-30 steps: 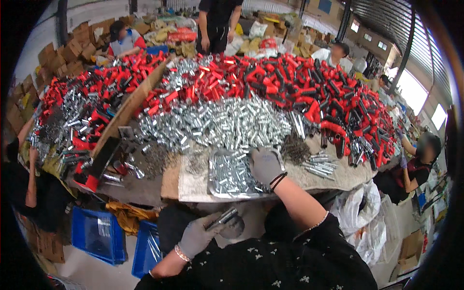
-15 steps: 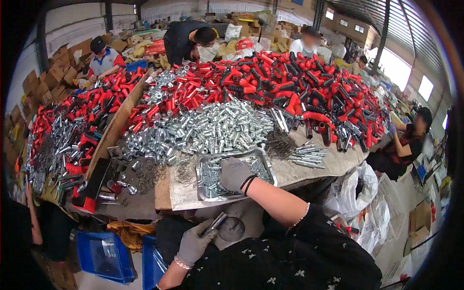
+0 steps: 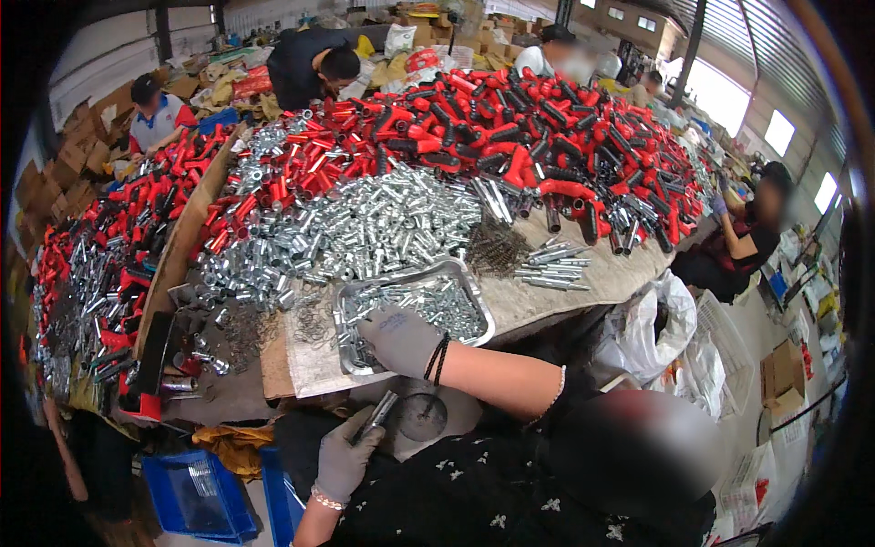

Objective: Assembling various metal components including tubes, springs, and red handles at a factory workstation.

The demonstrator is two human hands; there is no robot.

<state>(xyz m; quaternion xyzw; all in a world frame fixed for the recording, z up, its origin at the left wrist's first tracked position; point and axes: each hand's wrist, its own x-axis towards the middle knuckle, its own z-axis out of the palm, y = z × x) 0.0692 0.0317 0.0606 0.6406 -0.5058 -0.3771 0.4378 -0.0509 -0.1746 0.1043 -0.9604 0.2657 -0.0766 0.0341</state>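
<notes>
Since it shifted, the right hand [image 3: 401, 340] crosses the tray's rim [image 3: 487, 326].

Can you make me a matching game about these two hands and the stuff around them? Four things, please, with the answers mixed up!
Things:
1. Left hand
2. Right hand
3. Wooden board
4. Bins at the lower left

Matches:
A. Blue
B. Over the metal tray of small parts
C. Brown
D. Holding a shiny metal tube

Right pairs: 1-D, 2-B, 3-C, 4-A.
</notes>
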